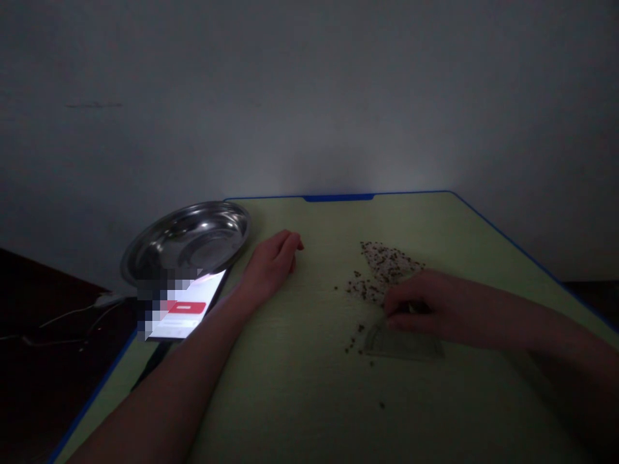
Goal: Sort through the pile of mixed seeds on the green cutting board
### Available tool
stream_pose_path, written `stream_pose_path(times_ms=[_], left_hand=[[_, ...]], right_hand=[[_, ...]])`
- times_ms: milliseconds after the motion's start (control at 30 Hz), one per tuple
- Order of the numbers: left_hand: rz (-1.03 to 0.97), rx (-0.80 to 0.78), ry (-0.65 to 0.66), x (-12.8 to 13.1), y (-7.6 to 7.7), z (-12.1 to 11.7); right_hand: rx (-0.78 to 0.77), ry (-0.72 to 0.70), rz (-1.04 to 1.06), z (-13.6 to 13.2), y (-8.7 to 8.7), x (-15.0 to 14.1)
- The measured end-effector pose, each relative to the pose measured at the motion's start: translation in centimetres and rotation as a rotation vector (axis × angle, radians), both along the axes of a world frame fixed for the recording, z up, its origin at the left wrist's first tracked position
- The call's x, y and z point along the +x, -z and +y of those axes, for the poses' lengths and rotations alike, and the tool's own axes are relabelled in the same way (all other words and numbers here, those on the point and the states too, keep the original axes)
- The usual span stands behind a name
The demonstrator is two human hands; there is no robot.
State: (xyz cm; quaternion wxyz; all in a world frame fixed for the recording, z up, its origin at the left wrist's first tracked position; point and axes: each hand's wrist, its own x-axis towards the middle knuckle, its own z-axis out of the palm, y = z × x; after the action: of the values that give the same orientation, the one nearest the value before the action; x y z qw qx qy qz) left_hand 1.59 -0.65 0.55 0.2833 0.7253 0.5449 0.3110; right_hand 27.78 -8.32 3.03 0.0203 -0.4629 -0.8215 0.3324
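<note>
My right hand (418, 303) is closed, thumb and fingers pinched at the curved upper edge of a clear half-round protractor (406, 345). Its straight edge faces me, close to the tabletop. Just beyond the fingertips lies a pile of pale grains mixed with small dark beans or seeds (387, 261). A few dark ones (361, 328) are scattered left of the protractor, and one sits nearer to me. My left hand (273, 261) rests on the table left of the pile, fingers curled in, with nothing seen in them.
A shiny steel basin (193, 241) stands tilted at the table's left edge. Beside my left forearm lies a phone (186, 316) with its screen lit, partly pixelated. White cables (62, 316) hang off to the left. A grey wall (309, 96) rises behind the blue-edged green table (290, 386).
</note>
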Motion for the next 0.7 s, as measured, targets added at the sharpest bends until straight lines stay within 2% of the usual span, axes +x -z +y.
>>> stream_pose_path(times_ms=[300, 700], left_hand=[[-0.003, 0.006, -0.007, 0.0, 0.2, 0.1], [-0.007, -0.005, 0.003, 0.1, 0.1, 0.0]], right_hand=[[0.055, 0.074, 0.037, 0.2, 0.3, -0.8], [0.067, 0.051, 0.025, -0.1, 0.5, -1.3]])
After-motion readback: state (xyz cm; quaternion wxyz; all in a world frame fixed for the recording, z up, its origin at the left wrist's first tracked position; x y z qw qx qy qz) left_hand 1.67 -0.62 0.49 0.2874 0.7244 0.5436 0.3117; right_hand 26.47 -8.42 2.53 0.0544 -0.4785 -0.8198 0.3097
